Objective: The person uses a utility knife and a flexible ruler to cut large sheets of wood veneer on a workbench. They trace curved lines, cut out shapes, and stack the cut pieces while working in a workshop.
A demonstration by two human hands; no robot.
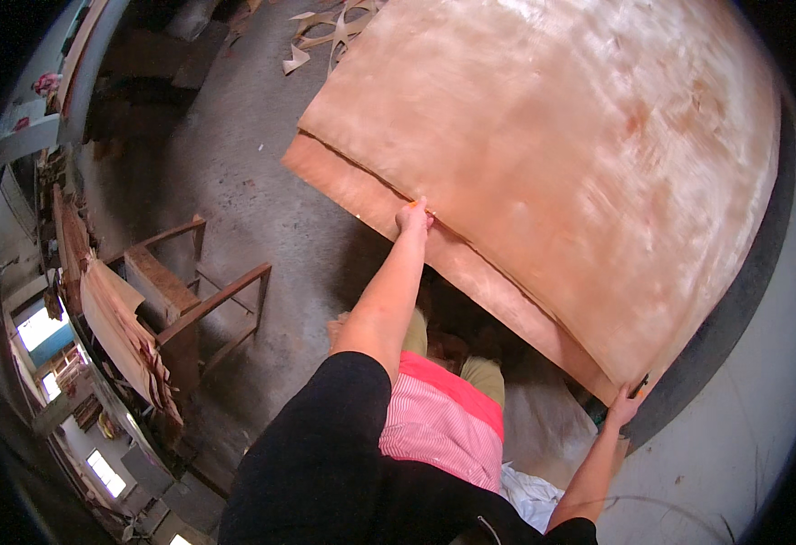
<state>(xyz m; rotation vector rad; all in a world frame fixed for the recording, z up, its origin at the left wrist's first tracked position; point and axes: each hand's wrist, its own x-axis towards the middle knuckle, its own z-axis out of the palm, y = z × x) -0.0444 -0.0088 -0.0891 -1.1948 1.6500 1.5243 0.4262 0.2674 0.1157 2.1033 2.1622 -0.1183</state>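
Note:
A large, thin wood veneer sheet [543, 136], pale tan with glossy patches, lies over another veneer sheet [361, 186]. The lower sheet shows as a strip along the near edge. My left hand [415, 216] is closed on the upper sheet's near edge, about midway along it, and a small orange bit shows at the fingers. Down by the near right corner, my right hand [625, 406] grips the edge of the veneer. A small dark and orange object [639, 388] is at its fingers, too small to name.
A brown frame stand [225, 300] is on the grey concrete floor [234, 173] to my left, beside a leaning stack of veneer pieces [121, 318]. Curled veneer scraps [339, 32] lie on the floor at the far side. A pale wall or floor surface [725, 436] borders the right.

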